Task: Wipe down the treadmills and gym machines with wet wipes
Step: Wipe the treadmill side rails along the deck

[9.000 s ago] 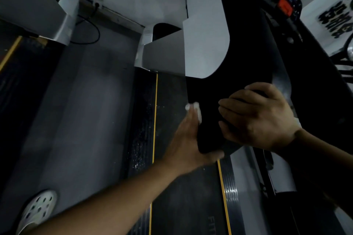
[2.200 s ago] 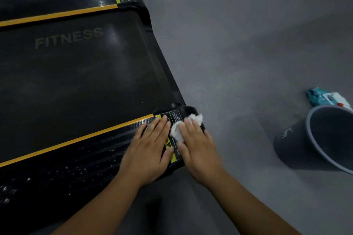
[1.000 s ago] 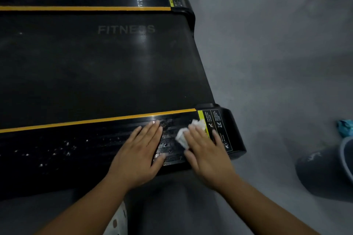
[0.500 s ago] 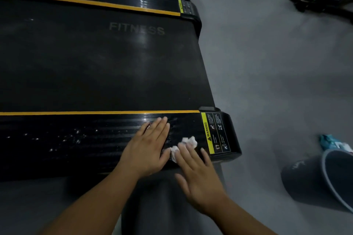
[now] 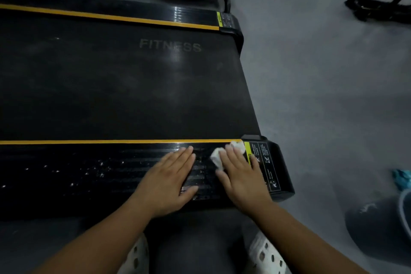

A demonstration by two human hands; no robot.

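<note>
Fingers of my right hand (image 5: 242, 176) lie straight, pressing the crumpled wipe (image 5: 219, 158) onto the near side rail of the treadmill (image 5: 133, 87), close to its end corner. My left hand (image 5: 169, 182) rests flat and empty on the same rail, just beside.

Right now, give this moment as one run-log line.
step: wiping near side rail | right hand: flat, pressing wet wipe by warning label | left hand: flat on rail | bucket: floor, right

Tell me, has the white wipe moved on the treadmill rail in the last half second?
Yes. The wipe under the right hand slid away from the person, up to the yellow stripe, and now touches the warning label.
</note>
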